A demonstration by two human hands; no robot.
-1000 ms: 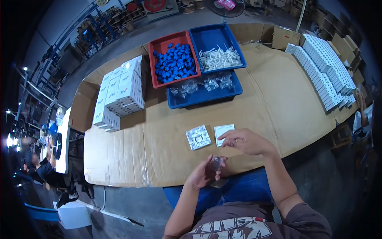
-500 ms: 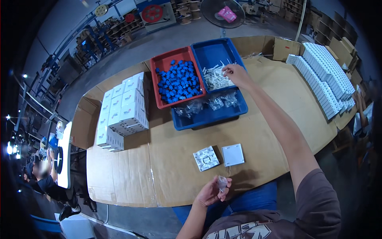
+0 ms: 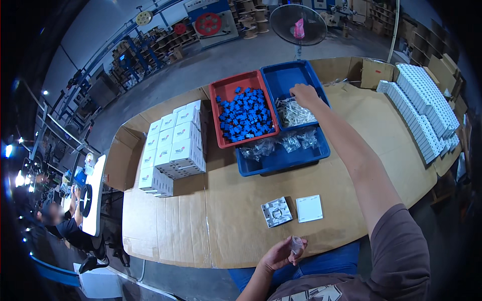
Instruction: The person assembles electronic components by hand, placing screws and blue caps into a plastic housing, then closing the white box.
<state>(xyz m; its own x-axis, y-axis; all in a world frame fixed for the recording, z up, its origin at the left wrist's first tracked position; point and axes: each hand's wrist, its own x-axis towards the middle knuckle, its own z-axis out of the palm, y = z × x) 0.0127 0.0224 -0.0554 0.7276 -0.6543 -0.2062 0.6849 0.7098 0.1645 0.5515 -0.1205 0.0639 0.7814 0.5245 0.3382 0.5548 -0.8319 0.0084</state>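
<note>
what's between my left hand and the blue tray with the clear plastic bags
In the head view, a square white box base and, to its right, a flat white square cover lie there on brown cardboard.

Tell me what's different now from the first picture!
The right hand moved from near the white square panel forward to the blue tray of white pieces; whether it grips any is hidden. The left hand still holds the small clear plastic item, and the panel still lies on the table.
</note>
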